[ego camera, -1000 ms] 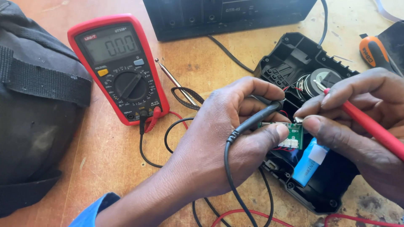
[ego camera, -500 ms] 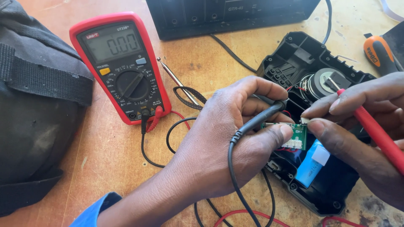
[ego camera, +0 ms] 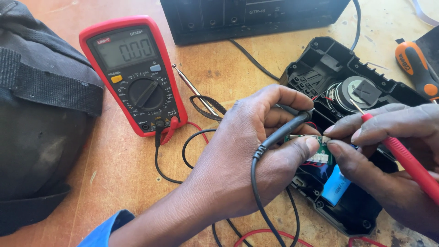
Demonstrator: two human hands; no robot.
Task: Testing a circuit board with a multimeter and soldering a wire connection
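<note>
The black probe is clamped in the left hand, its tip hidden near the small green circuit board. The red probe is gripped by the right hand, whose fingers are pinched on the board, seemingly. The board is held over the open black casing; the red multimeter is seen on the desk.

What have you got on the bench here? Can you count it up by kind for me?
Meters: 1, the red multimeter
Probes: 2, the black probe in the left hand, the red probe in the right hand
Circuit boards: 1, the green board
Opened housings: 1, the black housing
Screwdrivers: 1, the orange screwdriver
Bags: 1, the black bag
Total: 7
</note>
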